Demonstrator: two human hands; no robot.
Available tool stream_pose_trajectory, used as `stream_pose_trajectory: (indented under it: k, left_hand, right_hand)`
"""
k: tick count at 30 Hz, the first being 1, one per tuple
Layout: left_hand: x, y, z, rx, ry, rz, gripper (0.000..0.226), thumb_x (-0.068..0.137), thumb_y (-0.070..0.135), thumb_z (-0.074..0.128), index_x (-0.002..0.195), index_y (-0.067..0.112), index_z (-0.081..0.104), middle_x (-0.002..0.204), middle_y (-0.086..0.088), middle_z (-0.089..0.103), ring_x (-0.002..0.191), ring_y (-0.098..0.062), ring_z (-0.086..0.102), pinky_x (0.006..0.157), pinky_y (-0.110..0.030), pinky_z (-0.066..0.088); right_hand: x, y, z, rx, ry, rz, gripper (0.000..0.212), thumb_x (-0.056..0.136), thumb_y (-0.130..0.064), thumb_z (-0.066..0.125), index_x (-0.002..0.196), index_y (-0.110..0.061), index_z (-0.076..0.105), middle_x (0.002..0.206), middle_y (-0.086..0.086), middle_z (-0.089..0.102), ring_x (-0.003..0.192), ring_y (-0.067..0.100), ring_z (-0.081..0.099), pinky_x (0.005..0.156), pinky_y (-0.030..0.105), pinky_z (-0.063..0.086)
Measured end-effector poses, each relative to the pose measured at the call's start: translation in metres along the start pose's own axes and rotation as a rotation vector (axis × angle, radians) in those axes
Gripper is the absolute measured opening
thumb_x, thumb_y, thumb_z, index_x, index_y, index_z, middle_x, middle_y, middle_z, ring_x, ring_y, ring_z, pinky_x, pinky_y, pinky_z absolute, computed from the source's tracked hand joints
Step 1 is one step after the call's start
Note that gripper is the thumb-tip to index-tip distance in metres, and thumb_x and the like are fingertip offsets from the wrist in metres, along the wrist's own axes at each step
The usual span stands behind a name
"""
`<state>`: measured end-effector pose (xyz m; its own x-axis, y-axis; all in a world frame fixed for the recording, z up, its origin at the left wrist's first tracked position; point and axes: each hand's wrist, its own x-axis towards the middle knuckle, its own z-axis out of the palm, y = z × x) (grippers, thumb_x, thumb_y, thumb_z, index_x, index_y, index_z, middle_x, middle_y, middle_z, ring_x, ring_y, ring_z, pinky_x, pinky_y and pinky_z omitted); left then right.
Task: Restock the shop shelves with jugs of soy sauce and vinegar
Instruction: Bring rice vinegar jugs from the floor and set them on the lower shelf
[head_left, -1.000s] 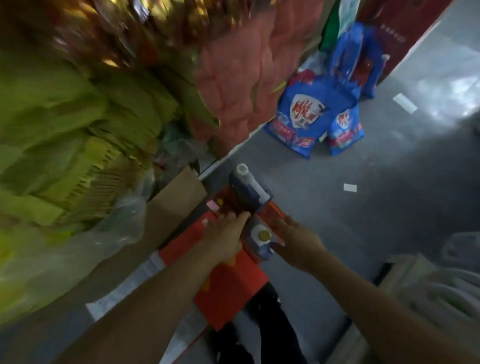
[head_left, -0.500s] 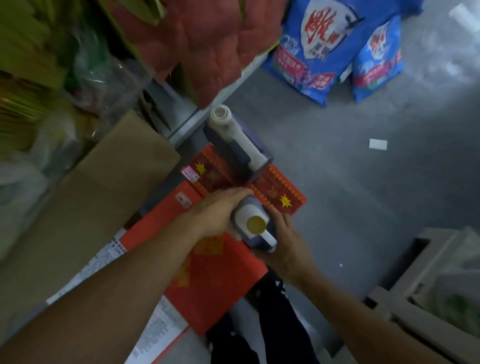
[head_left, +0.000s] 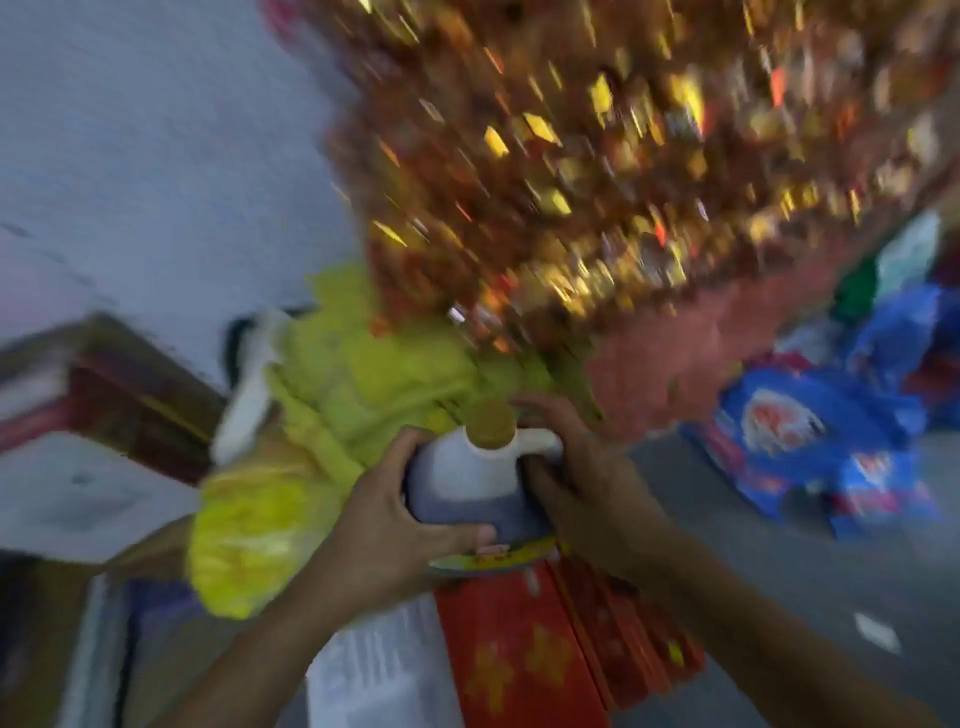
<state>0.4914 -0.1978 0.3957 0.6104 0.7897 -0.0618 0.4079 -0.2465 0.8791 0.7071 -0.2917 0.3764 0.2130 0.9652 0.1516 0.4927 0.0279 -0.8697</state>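
Motion blur smears the whole head view, so only the larger shapes can be read. At the lower centre of the frame both hands hold a jug (head_left: 475, 480) of dark liquid between them. The jug stands upright, with a pale, whitish shoulder, a tan round cap on top and a pale handle (head_left: 540, 441) running off to the right of the cap. A yellow label edge shows at its lower rim.

The left hand (head_left: 387, 525) grips the jug's left side: the fingers curl over the shoulder and the thumb lies across the dark front, near the label. The right hand (head_left: 582, 467) grips the handle side, fingers wrapped round the pale handle and reaching up behind the cap. Both forearms run in from the bottom edge of the frame.

Directly under the jug lies a red carton (head_left: 524, 644) with yellow star-like marks; whether the jug touches it cannot be told. A white printed sheet (head_left: 384, 670) lies just left of the carton. Behind the jug, centre left, sits a heap of yellow-green packaged goods (head_left: 363, 395), with a brighter yellow bag (head_left: 249, 540) below it to the left.

The upper centre and upper right are filled with a blurred mass of red and gold goods (head_left: 597, 171). Blue bags (head_left: 810, 441) with a round white and red emblem lie on the grey floor (head_left: 779, 561) at the right of the frame.
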Motion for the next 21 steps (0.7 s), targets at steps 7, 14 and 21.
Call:
stream_pose_trajectory:
  k: [7, 14, 21]
  left_hand:
    - [-0.107, 0.194, -0.238, -0.046, 0.595, 0.249, 0.077, 0.059, 0.043, 0.095, 0.125, 0.028, 0.057, 0.121, 0.006, 0.070, 0.115, -0.018, 0.068, 0.093, -0.044, 0.059]
    - [-0.326, 0.275, -0.366, -0.034, 1.043, 0.416, 0.081, 0.068, 0.028, 0.090, 0.138, 0.034, 0.051, 0.131, 0.007, 0.067, 0.118, -0.015, 0.068, 0.090, -0.034, 0.060]
    - [-0.525, 0.246, -0.437, 0.012, 1.269, 0.358, 0.076, 0.075, 0.028, 0.088, 0.137, 0.053, 0.050, 0.138, 0.016, 0.060, 0.120, -0.010, 0.065, 0.088, -0.035, 0.061]
  right_hand:
    - [0.096, -0.327, 0.006, 0.139, -0.186, -0.668, 0.093, 0.095, -0.023, 0.074, 0.164, -0.027, 0.011, 0.157, -0.024, 0.030, 0.148, -0.004, 0.031, 0.116, 0.012, 0.027]
    - [0.048, -0.584, 0.091, 0.142, -0.502, -1.134, 0.124, 0.074, -0.040, 0.091, 0.161, -0.047, 0.003, 0.147, -0.008, 0.037, 0.142, 0.005, 0.041, 0.110, 0.015, 0.040]
    - [-0.049, -0.710, 0.247, 0.305, -0.765, -1.237, 0.113, 0.076, -0.036, 0.089, 0.159, -0.052, 0.015, 0.143, -0.008, 0.045, 0.130, 0.012, 0.054, 0.104, 0.043, 0.054]
